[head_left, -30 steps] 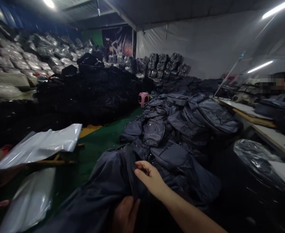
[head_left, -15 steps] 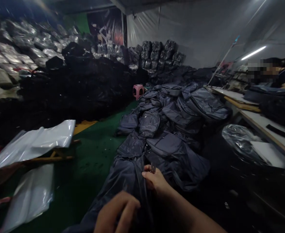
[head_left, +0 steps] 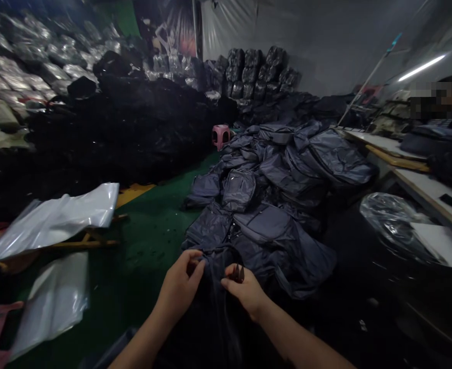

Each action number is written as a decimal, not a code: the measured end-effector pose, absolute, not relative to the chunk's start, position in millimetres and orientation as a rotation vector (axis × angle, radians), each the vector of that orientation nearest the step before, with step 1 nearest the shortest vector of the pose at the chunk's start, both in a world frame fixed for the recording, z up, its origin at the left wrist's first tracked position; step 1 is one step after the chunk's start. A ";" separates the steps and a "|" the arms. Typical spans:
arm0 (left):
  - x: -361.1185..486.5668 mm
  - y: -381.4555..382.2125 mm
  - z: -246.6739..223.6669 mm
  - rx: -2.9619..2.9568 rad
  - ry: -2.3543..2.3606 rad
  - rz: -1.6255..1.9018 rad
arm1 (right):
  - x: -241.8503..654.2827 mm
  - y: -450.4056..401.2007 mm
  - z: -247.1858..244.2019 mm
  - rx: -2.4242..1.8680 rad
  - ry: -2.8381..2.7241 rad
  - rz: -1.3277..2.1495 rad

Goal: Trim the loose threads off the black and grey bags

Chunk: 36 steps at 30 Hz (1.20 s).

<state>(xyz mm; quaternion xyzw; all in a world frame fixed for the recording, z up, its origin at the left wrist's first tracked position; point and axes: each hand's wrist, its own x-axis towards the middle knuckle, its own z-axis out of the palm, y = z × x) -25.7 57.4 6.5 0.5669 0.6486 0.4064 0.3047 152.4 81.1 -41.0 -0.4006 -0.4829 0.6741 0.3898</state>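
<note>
A dark blue-grey backpack (head_left: 218, 302) lies in front of me, its upper edge between my hands. My left hand (head_left: 179, 282) is closed at the left of that edge, with thumb and fingers pinching the cloth. At the right side my right hand (head_left: 244, 289) is closed, thumb and forefinger at the fabric. Small dark thread snips (head_left: 239, 273) sit in its curled fingers, with two pointed tips showing upward. The lower part of the backpack is lost in shadow. Just beyond lies another backpack (head_left: 264, 223), touching the pile.
More dark backpacks (head_left: 287, 169) are heaped ahead. On the left, white plastic sheets (head_left: 64, 215) lie on a wooden stand, over green floor (head_left: 144, 230). A pink stool (head_left: 220, 137) stands farther back. A worktable (head_left: 433, 189) runs along the right, where a person sits.
My left hand has moved up and forward from the near edge to pinch the backpack's top. My right hand has stayed nearly in place. The view has tilted slightly down.
</note>
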 end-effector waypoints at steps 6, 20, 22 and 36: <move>-9.2 104.8 27.9 1.908 1.551 0.795 | 153.6 87.8 -35.6 -1.038 -1.405 1.549; -7.1 136.9 31.6 2.238 1.655 0.418 | 180.0 124.0 -21.6 -1.245 -1.572 1.228; -5.9 140.3 31.4 2.258 1.640 0.423 | 183.0 128.3 -21.4 -1.279 -1.614 1.163; -9.7 159.3 27.7 2.267 1.385 0.464 | 179.3 145.2 -24.4 -1.170 -1.727 1.018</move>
